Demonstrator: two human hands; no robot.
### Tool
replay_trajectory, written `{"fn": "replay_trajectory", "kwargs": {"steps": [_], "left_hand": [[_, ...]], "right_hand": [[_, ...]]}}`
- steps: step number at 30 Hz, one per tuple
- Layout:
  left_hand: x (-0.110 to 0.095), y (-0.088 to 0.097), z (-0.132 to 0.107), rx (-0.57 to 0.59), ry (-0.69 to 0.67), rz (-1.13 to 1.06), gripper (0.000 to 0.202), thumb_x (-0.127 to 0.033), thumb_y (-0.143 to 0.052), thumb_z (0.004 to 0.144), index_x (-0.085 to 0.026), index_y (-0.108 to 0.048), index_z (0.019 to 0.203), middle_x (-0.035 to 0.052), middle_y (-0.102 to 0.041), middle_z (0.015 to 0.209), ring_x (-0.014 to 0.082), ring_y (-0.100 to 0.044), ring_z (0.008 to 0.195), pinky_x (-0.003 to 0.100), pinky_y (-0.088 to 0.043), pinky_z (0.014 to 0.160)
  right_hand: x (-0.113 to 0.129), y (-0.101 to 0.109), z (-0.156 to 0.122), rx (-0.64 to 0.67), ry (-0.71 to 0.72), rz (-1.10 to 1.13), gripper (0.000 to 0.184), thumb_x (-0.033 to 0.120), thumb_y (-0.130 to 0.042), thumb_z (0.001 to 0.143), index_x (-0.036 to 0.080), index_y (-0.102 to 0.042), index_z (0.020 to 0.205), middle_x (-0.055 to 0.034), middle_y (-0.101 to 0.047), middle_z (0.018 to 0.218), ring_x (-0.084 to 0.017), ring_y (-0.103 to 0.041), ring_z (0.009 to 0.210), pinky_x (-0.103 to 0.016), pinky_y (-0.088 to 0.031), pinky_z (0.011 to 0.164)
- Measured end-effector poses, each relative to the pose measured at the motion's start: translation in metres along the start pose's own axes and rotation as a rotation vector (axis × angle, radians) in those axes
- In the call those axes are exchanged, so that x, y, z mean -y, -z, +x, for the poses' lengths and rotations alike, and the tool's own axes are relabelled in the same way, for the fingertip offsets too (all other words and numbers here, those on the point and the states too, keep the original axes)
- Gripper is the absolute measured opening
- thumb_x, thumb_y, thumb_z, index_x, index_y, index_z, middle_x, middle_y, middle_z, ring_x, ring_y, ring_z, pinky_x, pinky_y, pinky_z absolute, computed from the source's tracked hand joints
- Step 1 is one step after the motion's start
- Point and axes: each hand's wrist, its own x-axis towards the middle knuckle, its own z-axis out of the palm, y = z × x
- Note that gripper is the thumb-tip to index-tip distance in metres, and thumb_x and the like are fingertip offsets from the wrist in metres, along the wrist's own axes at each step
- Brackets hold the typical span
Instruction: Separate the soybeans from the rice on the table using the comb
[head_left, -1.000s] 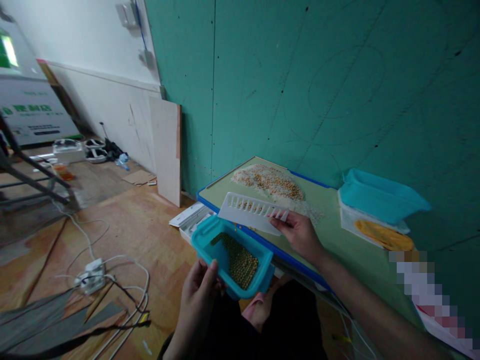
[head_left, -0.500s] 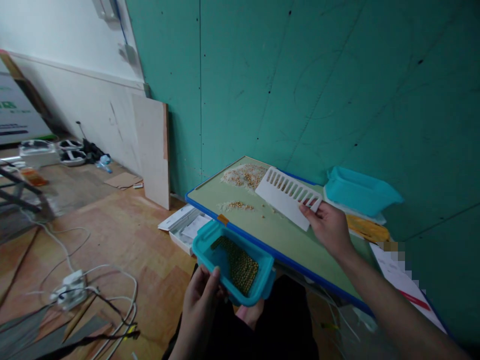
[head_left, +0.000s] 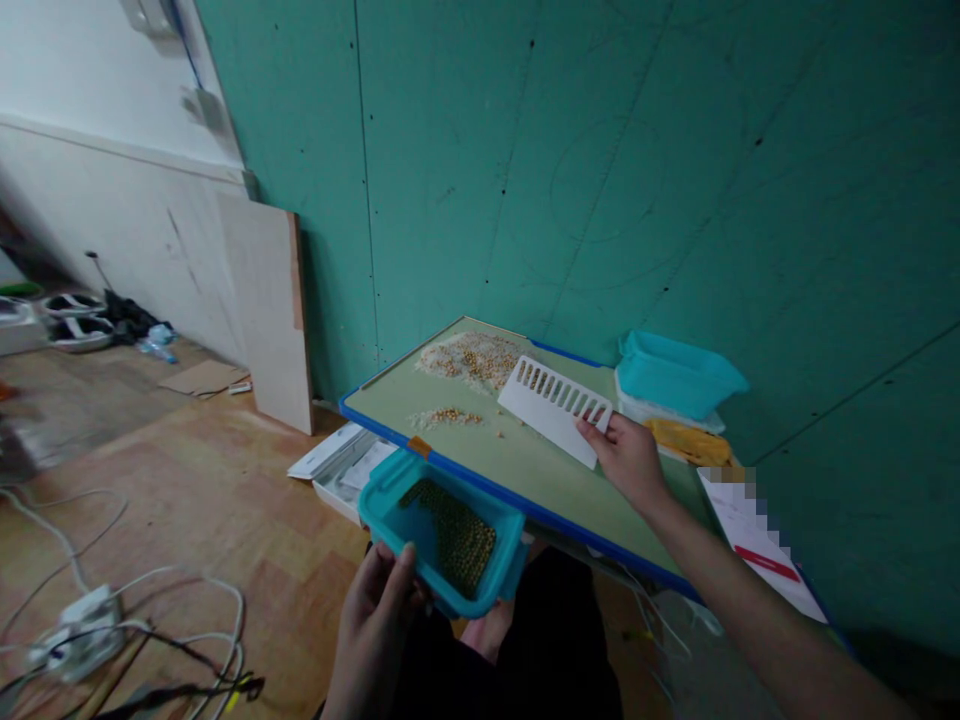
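Note:
My left hand grips the near rim of a teal plastic container half filled with yellow beans, held just below the blue front edge of the table. My right hand is closed on the corner of a white slotted scraper, which tilts over the green tabletop. Behind the scraper lies a big heap of rice mixed with beans. A smaller patch of rice and beans sits near the front edge.
A second teal container stands on a white tray with a yellow item at the table's right. Papers lie further right. A green wall rises behind. A white tray, cables and a power strip lie on the wooden floor.
The scraper swung away from the container's mouth, back over the tabletop toward the big heap. A small patch of grains now lies near the front edge. My view shifted right.

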Motion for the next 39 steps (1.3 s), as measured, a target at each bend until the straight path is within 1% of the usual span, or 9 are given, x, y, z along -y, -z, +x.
{"fn": "replay_trajectory", "kwargs": {"steps": [5,9,13,16,20,24,28,33,39], "left_hand": [[-0.005,-0.004,-0.001,-0.021,0.012,-0.011,0.036,-0.046,-0.084,0.069,-0.019,-0.06,0.074,-0.005,-0.053,0.057,0.0093,-0.047,0.049,0.02,-0.042,0.047],[-0.004,-0.002,-0.001,-0.008,0.008,-0.007,0.031,-0.043,-0.081,0.075,-0.019,-0.061,0.078,-0.005,-0.055,0.059,0.0093,-0.049,0.051,0.02,-0.043,0.049],[0.0,0.001,0.0,0.006,0.01,-0.025,0.029,-0.043,-0.079,0.078,-0.019,-0.061,0.08,-0.0043,-0.056,0.061,0.0097,-0.051,0.053,0.02,-0.044,0.05],[0.004,0.004,0.003,0.015,0.017,-0.04,0.029,-0.043,-0.079,0.077,-0.02,-0.062,0.08,-0.0037,-0.056,0.06,0.0107,-0.052,0.053,0.021,-0.044,0.05],[0.005,0.005,0.005,-0.006,0.02,-0.044,0.032,-0.044,-0.081,0.074,-0.019,-0.062,0.078,-0.0034,-0.057,0.06,0.0106,-0.052,0.052,0.021,-0.044,0.05],[0.0,0.001,0.001,-0.026,0.032,-0.019,0.033,-0.045,-0.082,0.073,-0.018,-0.062,0.077,-0.0033,-0.057,0.06,0.0101,-0.053,0.053,0.02,-0.044,0.051],[-0.005,-0.005,-0.002,-0.034,0.031,-0.037,0.034,-0.045,-0.084,0.07,-0.018,-0.062,0.076,-0.0042,-0.056,0.058,0.0102,-0.052,0.051,0.019,-0.044,0.05],[-0.007,-0.009,-0.005,-0.067,0.019,-0.05,0.032,-0.043,-0.083,0.072,-0.019,-0.062,0.077,-0.0049,-0.056,0.057,0.0097,-0.052,0.05,0.018,-0.043,0.049],[-0.01,-0.011,-0.008,-0.062,0.022,-0.057,0.031,-0.042,-0.083,0.073,-0.019,-0.063,0.076,-0.0043,-0.056,0.058,0.0102,-0.053,0.052,0.019,-0.046,0.051]], "right_hand": [[-0.001,-0.004,0.0,0.029,-0.031,0.037,0.038,0.05,-0.066,0.079,0.015,-0.073,0.094,-0.0107,-0.078,0.089,-0.027,-0.074,0.078,-0.036,-0.057,0.07],[0.005,-0.007,-0.004,0.062,-0.05,0.105,0.039,0.05,-0.067,0.08,0.014,-0.073,0.095,-0.0102,-0.078,0.09,-0.027,-0.074,0.08,-0.038,-0.058,0.073],[0.007,-0.01,-0.009,0.084,-0.079,0.149,0.043,0.054,-0.07,0.078,0.014,-0.073,0.094,-0.0096,-0.078,0.087,-0.027,-0.073,0.078,-0.038,-0.059,0.071],[0.008,-0.012,-0.014,0.098,-0.102,0.182,0.048,0.059,-0.07,0.076,0.014,-0.073,0.094,-0.01,-0.078,0.087,-0.027,-0.073,0.077,-0.037,-0.059,0.069],[0.011,-0.012,-0.019,0.09,-0.127,0.21,0.053,0.064,-0.071,0.073,0.015,-0.072,0.093,-0.0114,-0.078,0.089,-0.028,-0.074,0.078,-0.036,-0.059,0.066],[0.014,-0.011,-0.022,0.091,-0.129,0.222,0.054,0.064,-0.071,0.073,0.014,-0.072,0.094,-0.0122,-0.078,0.091,-0.028,-0.074,0.08,-0.037,-0.059,0.07],[0.013,-0.01,-0.024,0.091,-0.131,0.233,0.054,0.064,-0.071,0.073,0.014,-0.073,0.094,-0.0124,-0.078,0.091,-0.028,-0.074,0.08,-0.037,-0.059,0.069],[0.011,-0.009,-0.025,0.134,-0.151,0.255,0.053,0.061,-0.072,0.074,0.014,-0.073,0.097,-0.0116,-0.078,0.091,-0.028,-0.073,0.081,-0.038,-0.059,0.071],[0.011,-0.006,-0.026,0.157,-0.153,0.256,0.054,0.064,-0.071,0.073,0.015,-0.073,0.096,-0.0115,-0.078,0.092,-0.028,-0.073,0.081,-0.039,-0.059,0.072]]}}
